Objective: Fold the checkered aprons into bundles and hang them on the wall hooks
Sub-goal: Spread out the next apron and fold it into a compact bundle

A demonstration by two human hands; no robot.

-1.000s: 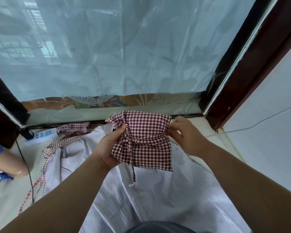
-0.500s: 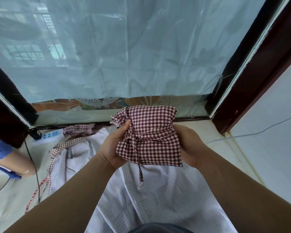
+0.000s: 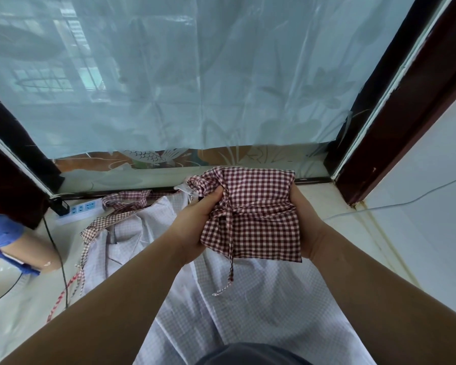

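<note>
A dark red and white checkered apron bundle point(image 3: 258, 214) is folded into a square and tied across with its own strap, one strap end dangling below. My left hand point(image 3: 195, 222) grips its left edge, thumb on top by the bunched corner. My right hand point(image 3: 304, 225) holds its right edge, fingers hidden under the cloth. A pale checkered apron point(image 3: 221, 299) lies spread on the floor beneath, its red checkered straps point(image 3: 116, 206) trailing to the left. No wall hooks are in view.
A glass door with a pale blue film point(image 3: 195, 75) stands ahead in a dark wooden frame point(image 3: 395, 133). A white power strip point(image 3: 77, 210) and black cable lie at the left. Another person's arm with a blue sleeve point(image 3: 8, 241) is at the far left. A white wall point(image 3: 432, 180) rises on the right.
Both hands have lifted the bundle slightly and closed in on its sides; my right hand slid from the top right corner to under the right edge.
</note>
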